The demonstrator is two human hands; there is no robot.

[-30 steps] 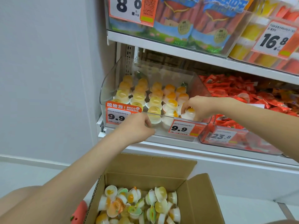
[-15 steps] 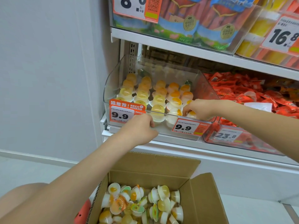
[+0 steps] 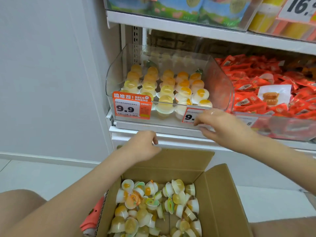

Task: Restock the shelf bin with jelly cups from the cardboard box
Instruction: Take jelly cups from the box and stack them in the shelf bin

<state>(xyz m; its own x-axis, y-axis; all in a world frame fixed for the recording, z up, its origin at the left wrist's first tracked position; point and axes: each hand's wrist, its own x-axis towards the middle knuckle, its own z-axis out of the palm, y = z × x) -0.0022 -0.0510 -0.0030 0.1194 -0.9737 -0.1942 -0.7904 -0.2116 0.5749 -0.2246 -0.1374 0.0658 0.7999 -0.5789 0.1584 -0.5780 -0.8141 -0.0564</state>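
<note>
A clear plastic shelf bin (image 3: 118, 71) holds several rows of yellow and orange jelly cups (image 3: 166, 86). Below it stands an open cardboard box (image 3: 222, 199) with a loose heap of jelly cups (image 3: 153, 207). My left hand (image 3: 143, 146) hangs between the shelf edge and the box's back flap, fingers loosely curled, holding nothing. My right hand (image 3: 220, 125) is in front of the bin's right price tag, fingers spread and empty, partly covering the tag.
Another bin of red snack packets (image 3: 266, 86) sits to the right. A shelf with sausage packs (image 3: 196, 9) is above. A white wall (image 3: 51, 74) bounds the left. My knees flank the box; an orange item (image 3: 93, 214) lies by its left side.
Both hands have come out of the bin and dropped toward the box. The right hand has let go of the front right cup it was setting down; the left has left the bin's front edge.
</note>
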